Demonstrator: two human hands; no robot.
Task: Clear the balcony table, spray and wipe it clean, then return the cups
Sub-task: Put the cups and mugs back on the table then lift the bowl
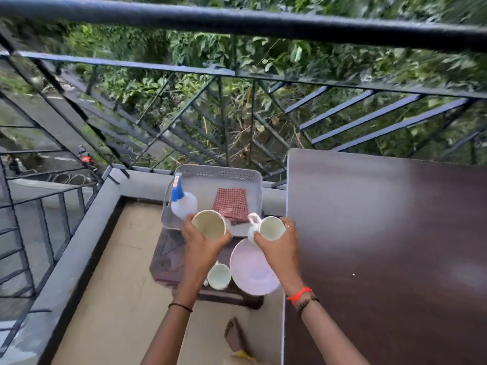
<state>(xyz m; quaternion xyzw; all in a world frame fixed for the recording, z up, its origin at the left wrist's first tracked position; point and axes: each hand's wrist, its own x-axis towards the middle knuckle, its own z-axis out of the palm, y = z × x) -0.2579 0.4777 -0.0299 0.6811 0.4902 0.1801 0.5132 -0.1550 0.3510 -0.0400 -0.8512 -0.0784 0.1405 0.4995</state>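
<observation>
My left hand [201, 242] grips a white cup [209, 223] by its side, and my right hand [279, 246] grips a second white cup [268, 227] whose handle points left. Both cups hang in the air over a low dark stool [168, 256], just left of the dark brown balcony table [382, 246]. On the stool stand a third white cup [219, 275] and a white plate [251, 270]. Beyond the hands a grey tray [216, 177] holds a spray bottle [181, 201] with a blue nozzle and a folded red checked cloth [232, 204].
A black metal railing [237, 25] runs around the balcony, with green foliage behind it. A grey ledge [87, 222] borders the beige floor [110, 285]. My bare foot [234, 335] stands on the floor beside the table's left edge.
</observation>
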